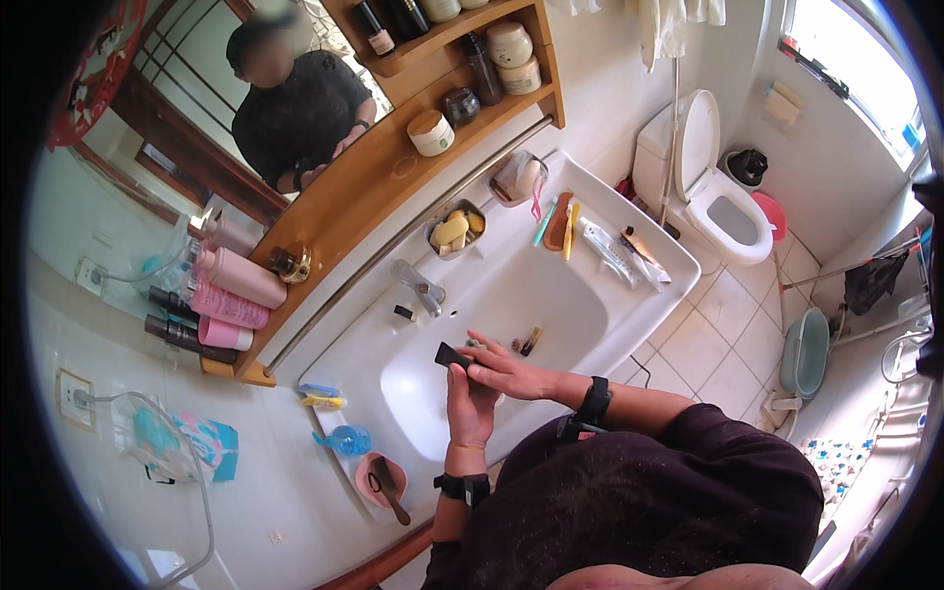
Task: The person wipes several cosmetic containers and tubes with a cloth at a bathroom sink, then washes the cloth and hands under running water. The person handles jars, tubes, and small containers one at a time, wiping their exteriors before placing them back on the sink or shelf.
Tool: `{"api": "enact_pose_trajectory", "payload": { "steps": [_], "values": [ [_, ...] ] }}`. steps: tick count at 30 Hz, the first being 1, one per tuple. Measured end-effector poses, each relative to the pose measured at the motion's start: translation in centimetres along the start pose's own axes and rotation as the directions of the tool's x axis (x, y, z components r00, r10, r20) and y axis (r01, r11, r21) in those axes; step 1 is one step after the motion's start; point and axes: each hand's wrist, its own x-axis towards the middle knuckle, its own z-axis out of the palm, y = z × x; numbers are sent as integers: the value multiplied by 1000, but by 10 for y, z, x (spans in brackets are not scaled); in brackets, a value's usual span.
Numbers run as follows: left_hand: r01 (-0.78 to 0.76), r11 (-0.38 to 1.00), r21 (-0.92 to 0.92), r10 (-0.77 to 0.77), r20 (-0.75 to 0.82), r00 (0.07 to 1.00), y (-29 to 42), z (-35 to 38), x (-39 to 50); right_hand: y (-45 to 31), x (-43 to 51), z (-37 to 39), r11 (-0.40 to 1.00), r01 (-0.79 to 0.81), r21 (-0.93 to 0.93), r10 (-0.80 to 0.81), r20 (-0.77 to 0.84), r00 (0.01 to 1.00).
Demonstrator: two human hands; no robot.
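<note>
Over the white washbasin (516, 302), my left hand (470, 413) holds a small dark, flat-sided object (451, 356) that sticks out past the thumb. My right hand (509, 371) lies across it, its fingers touching the object and my left hand. What the object is, I cannot tell. Just beyond my right hand, a small tube or bottle with a gold part (530, 341) lies in the basin, partly beside other small items. A small black piece (404, 313) rests on the rim by the chrome faucet (419, 286).
Toothbrushes, a brown comb (558, 221) and a toothpaste tube (606, 251) lie on the right rim. A soap dish (456, 228) stands behind the faucet. A pink tray (381, 479) and blue bottle (348, 440) sit at left. Above runs a wooden shelf (354, 214); a toilet (726, 214) stands at right.
</note>
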Motion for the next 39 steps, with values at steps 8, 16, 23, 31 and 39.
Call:
{"api": "enact_pose_trajectory", "payload": {
  "steps": [8, 16, 23, 31, 39],
  "values": [
    [73, 858, 509, 21, -176, 984, 0, -26, 2, 14, 0, -26, 922, 90, -377, -85, 30, 996],
    [271, 927, 261, -246, -125, 961, 4, -29, -4, 4, 21, -72, 926, -206, 316, 252, -110, 962],
    [165, 975, 148, -118, -282, 952, 16, -48, -31, -83, 119, -217, 848, 307, -431, -527, -635, 565],
    [-12, 999, 38, 28, -454, 891, 20, -74, -62, -111, 190, -275, 645, 22, -764, -654, -537, 533],
    [41, 999, 34, -16, -545, 839, 14, -75, -77, -97, 208, -285, 676, -117, -728, -560, -610, 560]
  ]
}}
